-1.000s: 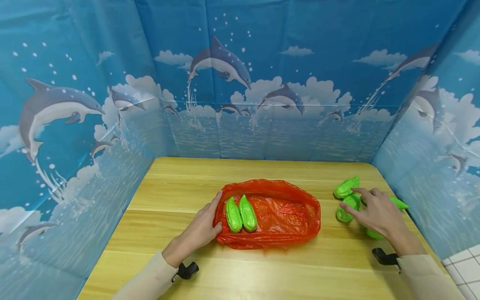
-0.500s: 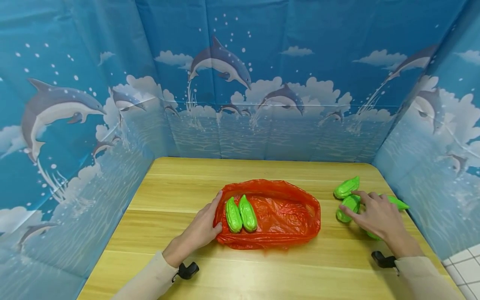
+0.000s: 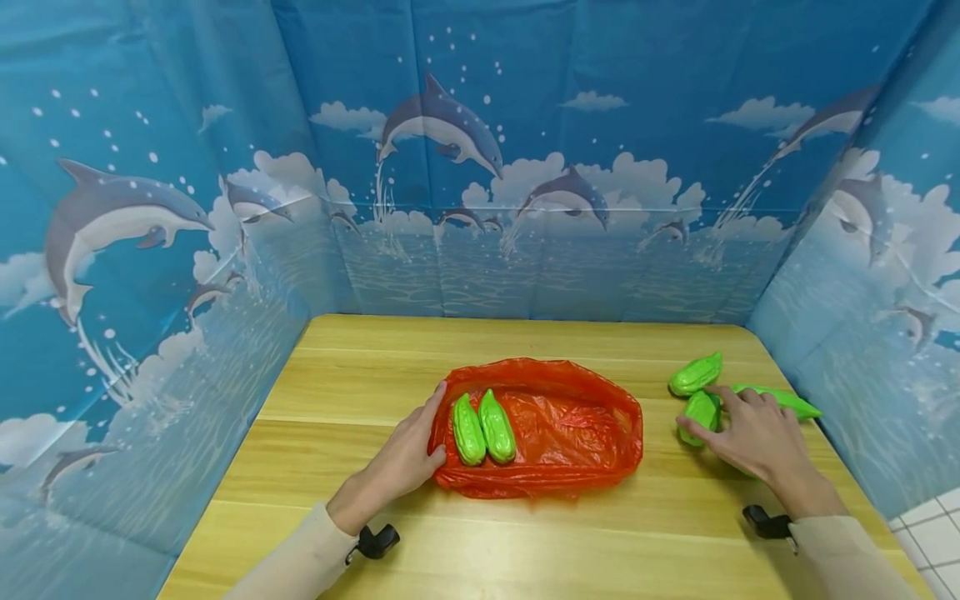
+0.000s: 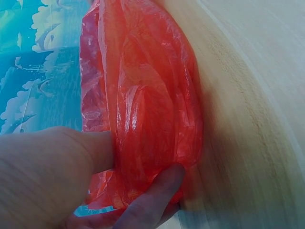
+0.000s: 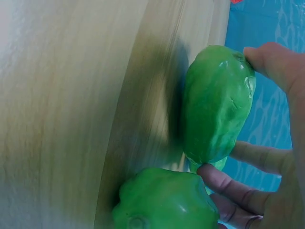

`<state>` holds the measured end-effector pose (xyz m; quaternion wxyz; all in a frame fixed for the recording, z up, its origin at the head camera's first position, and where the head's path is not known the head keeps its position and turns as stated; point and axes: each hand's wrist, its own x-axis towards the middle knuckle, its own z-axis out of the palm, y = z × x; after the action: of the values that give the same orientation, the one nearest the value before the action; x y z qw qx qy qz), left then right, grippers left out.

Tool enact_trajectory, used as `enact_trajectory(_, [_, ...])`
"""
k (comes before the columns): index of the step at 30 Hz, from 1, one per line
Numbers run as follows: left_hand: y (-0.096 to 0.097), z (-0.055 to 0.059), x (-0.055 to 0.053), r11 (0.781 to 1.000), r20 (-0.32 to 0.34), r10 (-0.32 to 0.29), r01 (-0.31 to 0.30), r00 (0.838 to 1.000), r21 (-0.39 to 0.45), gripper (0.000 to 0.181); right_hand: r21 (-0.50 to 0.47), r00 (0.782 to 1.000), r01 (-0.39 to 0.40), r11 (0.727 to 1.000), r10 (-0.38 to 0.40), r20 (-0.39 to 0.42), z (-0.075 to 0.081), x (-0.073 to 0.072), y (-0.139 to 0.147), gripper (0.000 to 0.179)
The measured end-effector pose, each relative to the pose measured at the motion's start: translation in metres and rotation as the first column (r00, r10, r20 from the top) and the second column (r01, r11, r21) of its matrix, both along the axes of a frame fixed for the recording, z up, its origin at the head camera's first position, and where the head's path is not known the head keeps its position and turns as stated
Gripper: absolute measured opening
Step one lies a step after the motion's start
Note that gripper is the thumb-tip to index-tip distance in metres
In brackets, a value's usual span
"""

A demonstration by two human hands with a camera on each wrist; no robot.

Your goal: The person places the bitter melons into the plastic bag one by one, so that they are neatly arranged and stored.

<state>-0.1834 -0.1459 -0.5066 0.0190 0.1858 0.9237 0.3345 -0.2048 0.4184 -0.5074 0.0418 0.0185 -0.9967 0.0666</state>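
A red plastic bag (image 3: pixel 536 481) lies open-mouthed mid-table, with two glossy green bitter melons (image 3: pixel 482 429) side by side in its left end. My left hand (image 3: pixel 397 462) holds that end; in the left wrist view the thumb and fingers lie against the crinkled red plastic (image 4: pixel 147 90). At the right, my right hand (image 3: pixel 761 437) pinches a single bitter melon (image 3: pixel 697 419) between thumb and fingertips. The right wrist view shows the thumb at one end of this melon (image 5: pixel 217 105) and a fingertip at the other.
Behind the held one lies another bitter melon (image 3: pixel 696 374). A longer pointed one (image 3: pixel 791 403) extends from behind the right hand toward the right wall. In the right wrist view, a melon (image 5: pixel 164 200) sits right by the fingers. Dolphin-print sheets (image 3: pixel 525 250) enclose the wooden table (image 3: pixel 360 350).
My right thumb and fingers have come in onto the near bitter melon, and it has shifted slightly to the right. My left hand and the bag look the same.
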Motion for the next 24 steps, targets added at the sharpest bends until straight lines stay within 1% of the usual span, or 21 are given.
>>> enact_trajectory(8, [0.0001, 0.0020, 0.0010, 1.000, 0.000, 0.001, -0.001, 1.000, 0.000, 0.100, 0.012, 1.000, -0.001, 1.000, 0.001, 0.006, -0.0024, 0.0019, -0.0007, 0.103])
enact_trajectory(18, [-0.0007, -0.0005, 0.0005, 1.000, -0.017, -0.001, 0.001, 1.000, -0.003, 0.100, -0.011, 1.000, 0.000, 1.000, 0.000, 0.027, -0.0035, 0.0035, -0.0020, 0.103])
enact_trajectory(24, [-0.0007, 0.0003, 0.0007, 1.000, -0.010, 0.001, -0.001, 1.000, -0.002, 0.101, -0.019, 0.999, 0.003, 1.000, -0.002, 0.037, -0.0070, 0.0021, -0.0020, 0.104])
